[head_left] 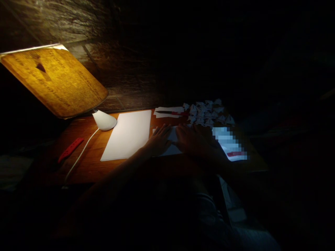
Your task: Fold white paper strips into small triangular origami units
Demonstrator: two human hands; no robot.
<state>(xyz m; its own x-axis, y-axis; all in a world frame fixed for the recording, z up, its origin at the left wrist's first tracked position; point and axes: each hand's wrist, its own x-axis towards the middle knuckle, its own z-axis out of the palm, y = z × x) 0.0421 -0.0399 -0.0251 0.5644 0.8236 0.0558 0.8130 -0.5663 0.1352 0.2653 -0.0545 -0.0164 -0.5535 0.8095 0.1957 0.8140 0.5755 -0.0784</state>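
Observation:
My left hand point(160, 140) lies on a sheet of white paper point(171, 149), its fingers stretched out and pointing away from me. Close beside it, my right hand point(192, 139) rests on the same sheet with its fingers extended; deep shadow blurs its outline. Both hands look flat, and neither grasps anything that I can see. Left of them is a neat stack of blank white paper point(131, 134). Beyond the hands, a pointed dark tool with a red handle point(174, 113) lies across some white paper pieces point(162, 109).
Many small folded paper pieces point(205, 113) cluster at the table's back right. A lit phone point(226, 143) lies right of my hands. At left stand a lamp base point(103, 120) with its cord point(83, 150), a yellow-brown panel point(57, 80) above, and a red slim object point(70, 149).

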